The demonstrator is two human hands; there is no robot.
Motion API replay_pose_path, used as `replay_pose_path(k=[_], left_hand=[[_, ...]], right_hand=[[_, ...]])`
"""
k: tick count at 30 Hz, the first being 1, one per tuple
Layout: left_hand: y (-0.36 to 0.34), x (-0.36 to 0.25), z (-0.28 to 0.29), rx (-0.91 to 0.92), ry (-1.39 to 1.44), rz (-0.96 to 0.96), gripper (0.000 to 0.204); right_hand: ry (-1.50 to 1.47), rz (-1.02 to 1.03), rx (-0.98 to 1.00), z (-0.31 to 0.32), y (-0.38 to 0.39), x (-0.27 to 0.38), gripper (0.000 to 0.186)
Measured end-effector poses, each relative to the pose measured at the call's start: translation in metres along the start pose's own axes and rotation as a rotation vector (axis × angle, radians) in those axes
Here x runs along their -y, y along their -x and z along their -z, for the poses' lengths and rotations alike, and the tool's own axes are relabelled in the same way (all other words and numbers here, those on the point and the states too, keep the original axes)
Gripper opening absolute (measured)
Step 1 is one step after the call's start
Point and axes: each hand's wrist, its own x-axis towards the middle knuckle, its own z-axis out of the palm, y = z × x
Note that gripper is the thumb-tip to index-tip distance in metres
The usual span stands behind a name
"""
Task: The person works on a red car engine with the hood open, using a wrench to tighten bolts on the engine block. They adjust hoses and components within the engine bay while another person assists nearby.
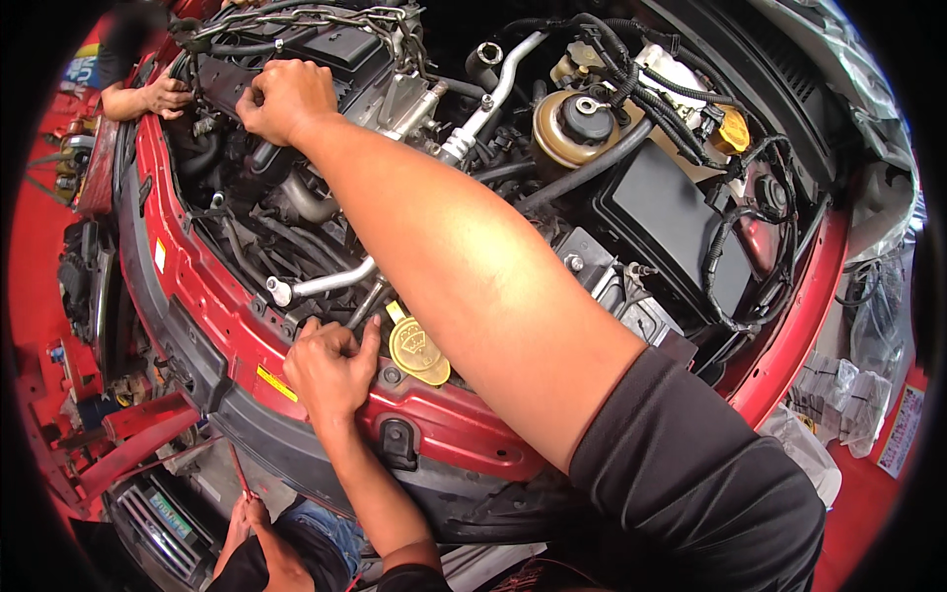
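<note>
My right arm reaches across the engine bay from the lower right. My right hand (288, 102) is closed above the engine's dark top cover (330, 54), near a metal chain (296, 20); whatever its curled fingers hold is hidden. Lower down, my left hand (330, 370) rests by the red front rail (449, 419), thumb apart from the fingers. Its fingertips are partly hidden at the rail's inner edge. Beside the left thumb are a yellow washer-fluid cap (419, 350) and a thin metal rod (368, 301). A bent metal pipe (321, 284) lies just beyond the left hand.
A co-worker's hand (168, 96) rests at the bay's far left. Lower left, another person's hands (252, 513) hold a red rod. A black box (666, 212), a brown-yellow reservoir (562, 128) and wiring fill the right side. Clear plastic sheeting (873, 89) hangs at the far right.
</note>
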Motion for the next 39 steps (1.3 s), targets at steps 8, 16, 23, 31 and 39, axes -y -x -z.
replay_pose_path(k=[8,16,23,31,39], left_hand=[[-0.002,-0.001,0.002,-0.01,-0.009,0.003,0.045],[-0.004,-0.001,0.008,-0.033,0.049,-0.003,0.042],[-0.005,0.0,0.005,-0.004,0.078,-0.006,0.04],[-0.005,0.0,0.004,-0.041,0.09,-0.042,0.043],[-0.003,0.005,-0.002,0.014,0.057,0.004,0.032]], right_hand=[[-0.015,0.017,-0.096,0.004,0.002,0.004,0.028],[0.004,-0.027,-0.102,0.006,0.006,0.007,0.026],[0.004,0.011,-0.121,0.002,0.008,-0.003,0.026],[0.017,0.021,-0.155,0.001,0.007,-0.002,0.025],[0.001,0.05,-0.173,-0.004,0.011,-0.007,0.022]])
